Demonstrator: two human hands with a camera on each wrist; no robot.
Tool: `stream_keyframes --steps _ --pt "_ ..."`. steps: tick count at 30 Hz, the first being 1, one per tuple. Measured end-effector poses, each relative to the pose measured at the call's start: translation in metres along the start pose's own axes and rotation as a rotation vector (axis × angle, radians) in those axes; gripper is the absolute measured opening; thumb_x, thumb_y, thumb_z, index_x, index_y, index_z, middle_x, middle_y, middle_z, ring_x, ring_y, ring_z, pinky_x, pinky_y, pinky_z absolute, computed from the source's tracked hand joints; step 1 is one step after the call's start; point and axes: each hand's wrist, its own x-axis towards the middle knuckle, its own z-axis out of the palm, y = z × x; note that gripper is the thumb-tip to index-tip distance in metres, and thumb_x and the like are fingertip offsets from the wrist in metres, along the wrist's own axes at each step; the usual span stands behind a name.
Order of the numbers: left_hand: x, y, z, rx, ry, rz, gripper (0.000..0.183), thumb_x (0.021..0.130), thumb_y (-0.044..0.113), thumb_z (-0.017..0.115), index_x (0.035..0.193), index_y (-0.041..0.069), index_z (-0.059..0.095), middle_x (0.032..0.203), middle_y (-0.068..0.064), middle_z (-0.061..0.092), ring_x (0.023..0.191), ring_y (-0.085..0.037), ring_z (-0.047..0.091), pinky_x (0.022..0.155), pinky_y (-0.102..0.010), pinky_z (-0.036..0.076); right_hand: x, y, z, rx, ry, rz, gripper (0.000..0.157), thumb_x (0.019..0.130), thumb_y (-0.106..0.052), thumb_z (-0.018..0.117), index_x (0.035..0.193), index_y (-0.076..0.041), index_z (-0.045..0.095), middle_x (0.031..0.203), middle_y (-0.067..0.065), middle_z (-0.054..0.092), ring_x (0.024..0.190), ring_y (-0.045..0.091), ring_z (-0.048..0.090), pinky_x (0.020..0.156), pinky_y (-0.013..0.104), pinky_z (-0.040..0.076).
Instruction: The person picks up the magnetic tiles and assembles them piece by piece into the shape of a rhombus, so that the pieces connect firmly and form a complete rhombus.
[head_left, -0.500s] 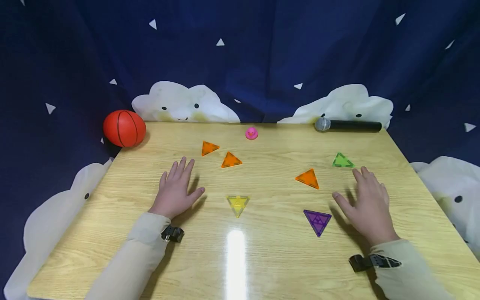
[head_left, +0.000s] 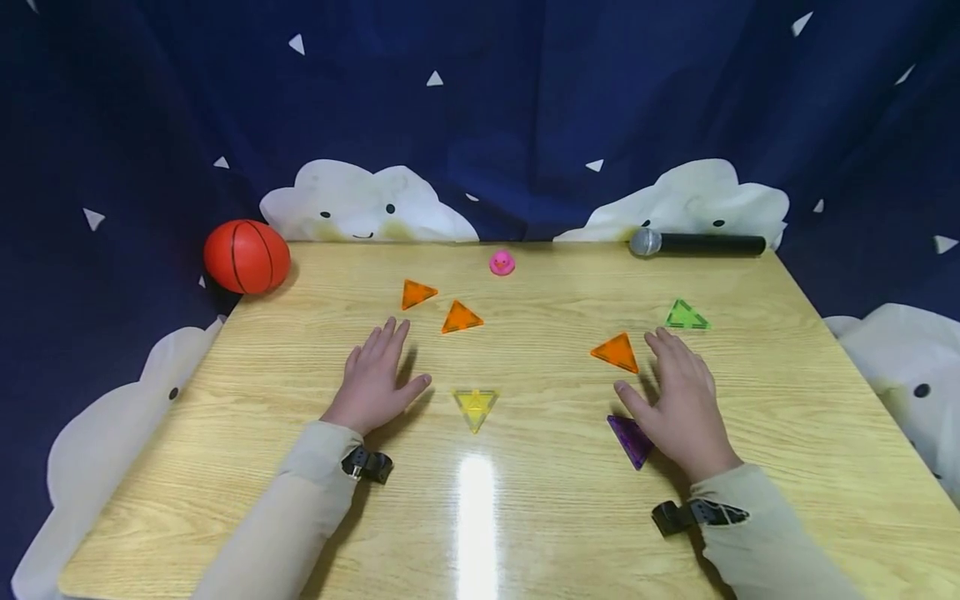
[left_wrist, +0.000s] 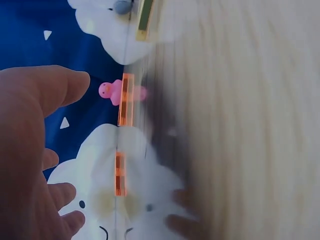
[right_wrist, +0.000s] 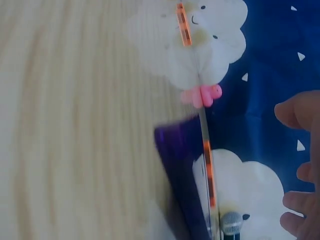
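My left hand [head_left: 372, 379] hovers above the table with fingers spread and relaxed, holding nothing. To its right lies a yellow triangular tile [head_left: 475, 408]; beyond its fingertips are two orange triangular tiles, one [head_left: 417, 293] further left and one [head_left: 461, 317] nearer the middle. Over the right side, my right hand [head_left: 681, 406] hangs with extended fingers and nothing in them. It partly covers a purple triangular tile [head_left: 628, 439], which shows large in the right wrist view. Just left of its fingertips lies a third orange tile [head_left: 617, 352]. A green triangular tile [head_left: 686, 315] lies past those fingers.
Along the far edge of the wooden table [head_left: 247, 450] stand a red ball [head_left: 247, 257] at left, a pink rubber duck [head_left: 502, 262] mid-way and a microphone [head_left: 697, 243] at right. A dark blue curtain [head_left: 495, 108] with clouds hangs behind.
My right hand has moved left, from beside the purple tile to partly over it. The left hand has shifted slightly right. The tiles stay where they were.
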Motion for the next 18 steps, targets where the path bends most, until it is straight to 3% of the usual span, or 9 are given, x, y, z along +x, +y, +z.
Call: stream_keyframes --steps 9,18 --pt "0.005 0.008 0.004 -0.067 -0.04 0.016 0.088 0.095 0.048 0.062 0.161 0.01 0.018 0.164 -0.016 0.021 0.149 -0.036 0.023 0.116 -0.064 0.013 0.004 -0.022 0.013 0.06 -0.033 -0.056 0.069 0.089 -0.03 0.073 0.144 0.002 0.045 0.151 0.023 0.042 0.141 0.043 0.033 0.111 0.064 0.02" --pt "0.018 0.015 0.008 -0.119 -0.041 0.035 0.083 0.097 0.043 0.061 0.159 0.006 0.021 0.16 -0.016 0.032 0.146 -0.036 0.031 0.117 -0.057 0.023 0.005 -0.05 0.03 0.176 -0.268 -0.02 0.071 0.093 -0.038 0.071 0.149 -0.007 0.042 0.151 0.016 0.045 0.139 0.037 0.04 0.111 0.058 0.031"
